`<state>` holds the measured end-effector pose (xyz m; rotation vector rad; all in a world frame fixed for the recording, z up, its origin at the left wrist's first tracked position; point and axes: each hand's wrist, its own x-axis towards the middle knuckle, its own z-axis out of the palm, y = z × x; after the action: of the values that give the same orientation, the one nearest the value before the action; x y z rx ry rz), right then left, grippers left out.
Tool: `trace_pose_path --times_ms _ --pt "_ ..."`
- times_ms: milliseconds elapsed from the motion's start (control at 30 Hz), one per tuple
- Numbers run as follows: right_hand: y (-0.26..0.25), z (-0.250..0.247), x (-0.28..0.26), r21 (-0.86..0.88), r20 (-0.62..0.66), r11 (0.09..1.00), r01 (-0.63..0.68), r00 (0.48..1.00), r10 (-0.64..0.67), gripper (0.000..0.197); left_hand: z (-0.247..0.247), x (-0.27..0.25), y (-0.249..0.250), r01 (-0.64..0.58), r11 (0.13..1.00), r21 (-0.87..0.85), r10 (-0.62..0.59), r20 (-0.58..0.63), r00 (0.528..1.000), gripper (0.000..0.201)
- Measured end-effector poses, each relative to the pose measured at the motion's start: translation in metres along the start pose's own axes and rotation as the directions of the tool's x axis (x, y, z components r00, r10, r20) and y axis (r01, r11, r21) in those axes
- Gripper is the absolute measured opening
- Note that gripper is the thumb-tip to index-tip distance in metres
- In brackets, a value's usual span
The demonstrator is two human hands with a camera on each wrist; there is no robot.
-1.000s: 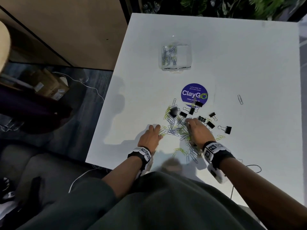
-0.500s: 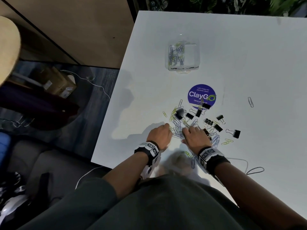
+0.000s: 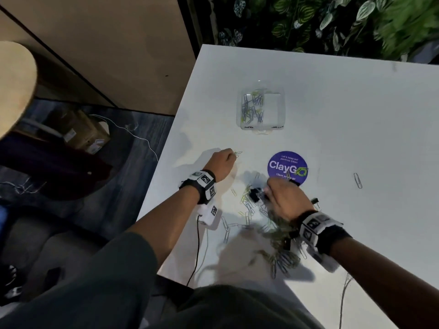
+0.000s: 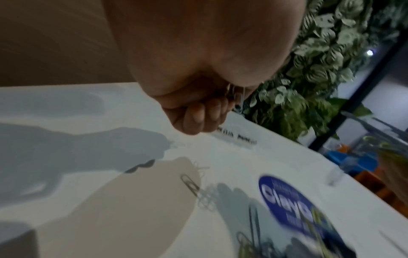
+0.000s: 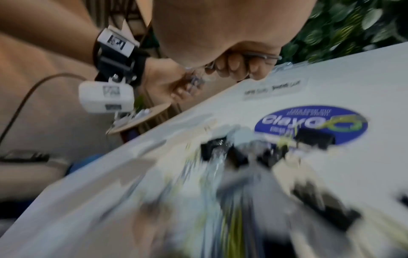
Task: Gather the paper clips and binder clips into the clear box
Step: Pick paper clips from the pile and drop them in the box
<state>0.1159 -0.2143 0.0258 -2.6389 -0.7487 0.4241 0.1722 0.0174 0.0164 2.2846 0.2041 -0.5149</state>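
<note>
The white table (image 3: 332, 115) fills the right and centre of the head view, and it is seen from above. Behind it, at the upper right of the frame, green plants (image 3: 332, 20) are shown. A dark cable (image 3: 197, 252) is laid over the near edge of the table, at the lower centre.

The clear box (image 3: 273, 108) is placed on the table in the upper centre of the frame, and some paper clips are already seen in its left half. Below it and to the right, a round purple sticker (image 3: 282, 166) is stuck on the table.

The left hand (image 3: 219, 165) is raised at the centre left of the frame, below and to the left of the box. Its fingers are curled together into a fist, and a bunch of paper clips (image 3: 237, 153) is gripped in it; wire ends stick out of the fist.

The right hand (image 3: 288, 198) is held at the centre, just below the sticker. Its fingers are also curled, and in the right wrist view some clips are seen pinched inside them.

Under and around the right hand, a blurred pile of clips (image 3: 282, 255) is spread on the table, and black binder clips (image 3: 255, 194) are mixed into it. One single paper clip (image 3: 357, 180) lies well apart at the right.
</note>
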Motion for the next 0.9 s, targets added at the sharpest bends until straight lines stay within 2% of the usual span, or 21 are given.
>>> trace_pose_path --times_ms 67,133,167,233,400,500,567,600,667,700,767,800,833,867,900 --pt "0.009 -0.026 0.039 0.005 -0.006 0.988 -0.157 0.988 0.157 0.014 -0.016 0.035 0.016 0.057 0.996 -0.068 -0.056 0.021 0.998 0.033" --pt "0.014 -0.05 0.079 0.286 -0.026 0.92 -0.268 0.958 0.287 0.02 -0.028 0.066 0.032 0.115 0.984 -0.138 -0.112 0.029 0.993 0.031" --pt "0.016 -0.06 0.099 0.428 -0.048 0.862 -0.274 0.945 0.324 0.024 -0.033 0.081 0.04 0.139 0.977 -0.159 -0.135 0.037 0.99 0.031" --pt "0.021 -0.073 0.141 0.534 -0.068 0.796 -0.284 0.924 0.375 0.026 -0.04 0.108 0.055 0.172 0.977 -0.13 -0.17 0.023 0.985 0.033" --pt "0.032 -0.076 0.226 0.535 0.071 0.702 -0.469 0.853 0.516 0.036 -0.048 0.159 0.073 0.228 0.961 -0.157 -0.226 0.033 0.974 0.032" --pt "0.04 -0.068 0.253 0.538 0.119 0.668 -0.514 0.831 0.543 0.043 -0.048 0.179 0.074 0.266 0.941 -0.21 -0.263 0.043 0.964 0.027" --pt "0.044 -0.063 0.263 0.568 0.162 0.615 -0.547 0.807 0.568 0.047 -0.048 0.189 0.069 0.293 0.915 -0.277 -0.303 0.007 0.953 0.018" --pt "0.046 -0.061 0.266 0.605 0.178 0.576 -0.55 0.798 0.576 0.043 -0.049 0.194 0.067 0.325 0.885 -0.334 -0.336 0.026 0.942 0.012" --pt "0.051 -0.06 0.268 0.661 0.195 0.535 -0.527 0.808 0.556 0.031 -0.051 0.197 0.064 0.303 0.901 -0.311 -0.299 0.061 0.952 0.011" --pt "0.056 -0.06 0.268 0.683 0.231 0.512 -0.522 0.819 0.526 0.033 -0.051 0.198 0.066 0.33 0.862 -0.385 -0.322 0.086 0.943 0.012" --pt "0.067 -0.059 0.263 0.733 0.238 0.43 -0.526 0.792 0.562 0.029 -0.05 0.195 0.067 0.332 0.83 -0.448 -0.345 0.055 0.937 0.02" --pt "0.069 -0.06 0.254 0.79 0.228 0.357 -0.499 0.779 0.584 0.022 -0.049 0.19 0.069 0.355 0.786 -0.507 -0.379 0.059 0.924 0.021" --pt "0.068 -0.063 0.243 0.865 0.198 0.265 -0.426 0.775 0.6 0.024 -0.05 0.184 0.071 0.357 0.752 -0.554 -0.389 0.063 0.919 0.021" --pt "0.067 -0.065 0.23 0.928 0.193 0.133 -0.349 0.753 0.629 0.029 -0.05 0.176 0.072 0.342 0.73 -0.592 -0.38 0.065 0.923 0.018" --pt "0.065 -0.066 0.214 0.952 0.199 0.048 -0.302 0.733 0.65 0.03 -0.051 0.166 0.071 0.323 0.713 -0.623 -0.372 0.054 0.927 0.013"
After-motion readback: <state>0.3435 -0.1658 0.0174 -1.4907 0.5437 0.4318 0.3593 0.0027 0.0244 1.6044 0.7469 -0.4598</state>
